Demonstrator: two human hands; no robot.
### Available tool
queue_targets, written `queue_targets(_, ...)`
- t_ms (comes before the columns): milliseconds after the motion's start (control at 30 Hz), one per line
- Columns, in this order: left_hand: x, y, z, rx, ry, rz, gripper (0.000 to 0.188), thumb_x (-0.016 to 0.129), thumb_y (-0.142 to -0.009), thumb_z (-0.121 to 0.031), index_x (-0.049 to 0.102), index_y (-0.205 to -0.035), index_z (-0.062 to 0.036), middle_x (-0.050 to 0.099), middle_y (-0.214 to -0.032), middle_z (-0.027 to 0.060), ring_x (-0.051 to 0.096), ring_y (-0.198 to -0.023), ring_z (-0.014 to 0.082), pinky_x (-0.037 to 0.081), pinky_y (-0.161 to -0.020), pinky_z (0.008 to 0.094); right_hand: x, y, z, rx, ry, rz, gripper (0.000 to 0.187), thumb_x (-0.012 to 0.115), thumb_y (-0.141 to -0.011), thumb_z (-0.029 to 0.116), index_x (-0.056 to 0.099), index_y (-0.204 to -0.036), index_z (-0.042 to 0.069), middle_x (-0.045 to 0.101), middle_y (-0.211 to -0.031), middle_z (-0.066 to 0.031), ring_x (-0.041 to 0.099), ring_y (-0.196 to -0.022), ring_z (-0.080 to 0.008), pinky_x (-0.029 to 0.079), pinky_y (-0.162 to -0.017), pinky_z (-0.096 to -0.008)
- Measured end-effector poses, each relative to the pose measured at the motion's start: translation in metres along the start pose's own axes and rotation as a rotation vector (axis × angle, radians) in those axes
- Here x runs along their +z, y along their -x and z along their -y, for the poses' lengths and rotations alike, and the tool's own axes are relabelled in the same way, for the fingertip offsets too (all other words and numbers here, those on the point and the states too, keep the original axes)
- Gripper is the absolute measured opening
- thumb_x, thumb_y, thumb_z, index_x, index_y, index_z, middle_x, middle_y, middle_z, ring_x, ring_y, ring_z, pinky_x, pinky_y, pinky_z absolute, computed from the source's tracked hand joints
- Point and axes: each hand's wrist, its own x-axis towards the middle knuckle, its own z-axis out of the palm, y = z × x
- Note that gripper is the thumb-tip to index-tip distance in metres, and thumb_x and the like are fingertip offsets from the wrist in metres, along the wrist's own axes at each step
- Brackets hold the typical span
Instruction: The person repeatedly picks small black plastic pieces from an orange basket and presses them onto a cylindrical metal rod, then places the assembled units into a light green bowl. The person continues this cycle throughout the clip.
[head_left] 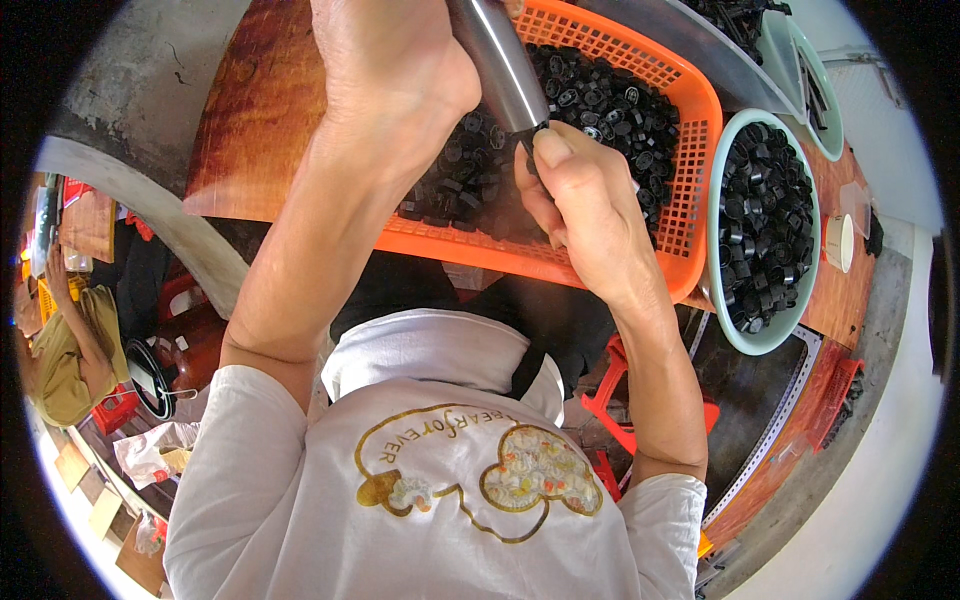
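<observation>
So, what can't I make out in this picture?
All in the head view:
- Left hand: most fingers, cut off by the upper edge.
- Grey cylinder: far end, beyond that edge.
- Dark piece: its shape, covered by the right hand.
- Orange basket: its floor, beneath black parts.

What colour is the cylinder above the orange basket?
The cylinder is dark grey, with a glossy sheen; head view.

Your white shirt [420,560] bears gold outlines and multicoloured speckled patches. The lattice-walled basket [470,253] before you is orange, its small parts [600,105] black. Your cylinder [505,75] is metallic grey, the basin [755,344] at right pale green, the wooden table [255,140] streaked reddish brown.
</observation>
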Motion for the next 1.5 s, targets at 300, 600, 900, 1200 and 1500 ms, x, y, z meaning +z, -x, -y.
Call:
queue_targets(300, 0.013, 0.014, -0.009, -0.078, 0.048, -0.145, 0.04, 0.057, -0.099, -0.049, 0.054, -0.087, -0.011, 0.053, -0.059, 0.0001, 0.051, -0.044, 0.0125, 0.045, -0.042, 0.0233, 0.003, 0.001, 0.004, 0.079, -0.002, 0.017, 0.045, 0.049, -0.091, 0.047, 0.055, -0.084, 0.003, 0.043, -0.062, 0.0024, 0.036, -0.055, -0.0063, 0.03, -0.05, -0.0244)
queue_targets(600, 0.0, 0.011, 0.001, -0.092, 0.061, -0.208, 0.045, 0.053, -0.1, -0.054, 0.054, -0.089, -0.0097, 0.053, -0.062, 0.003, 0.053, -0.048, 0.0157, 0.047, -0.044, 0.0262, 0.007, 0.001, -0.011, -0.13, 0.268, -0.031, 0.045, 0.062, -0.091, 0.006, 0.05, -0.133, -0.004, 0.056, -0.087, -0.0013, 0.052, -0.077, -0.0097, 0.046, -0.072, -0.0259)
queue_targets(900, -0.015, 0.023, 0.014, -0.236, 0.182, -0.042, 0.053, 0.043, -0.101, -0.06, 0.055, -0.096, -0.0086, 0.053, -0.065, 0.0037, 0.053, -0.054, 0.0175, 0.047, -0.051, 0.0282, -0.003, -0.007, -0.002, -0.026, -0.161, 0.217, 0.064, 0.068, -0.089, 0.009, 0.036, -0.14, -0.013, 0.057, -0.084, -0.0063, 0.056, -0.075, -0.0114, 0.047, -0.067, -0.0271)
queue_targets(1200, -0.015, 0.01, 0.008, -0.175, 0.247, -0.065, 0.052, 0.038, -0.105, -0.053, 0.058, -0.104, -0.0056, 0.06, -0.075, 0.0082, 0.058, -0.06, 0.0238, 0.049, -0.059, 0.0358, -0.015, 0.012, -0.011, 0.073, -0.332, 0.27, 0.047, 0.058, -0.102, 0.039, 0.057, -0.117, -0.005, 0.056, -0.07, 0.0006, 0.051, -0.057, -0.0053, 0.042, -0.049, -0.0221)
queue_targets(1500, -0.017, 0.009, 0.018, -0.129, 0.129, -0.141, 0.039, 0.055, -0.102, -0.044, 0.056, -0.11, -0.0054, 0.058, -0.07, 0.004, 0.057, -0.056, 0.0148, 0.048, -0.048, 0.0269, 0.001, 0.014, -0.016, -0.18, 0.075, 0.092, 0.033, 0.057, -0.102, 0.026, 0.053, -0.088, -0.004, 0.049, -0.061, -0.0087, 0.052, -0.053, -0.0195, 0.043, -0.051, -0.0358)
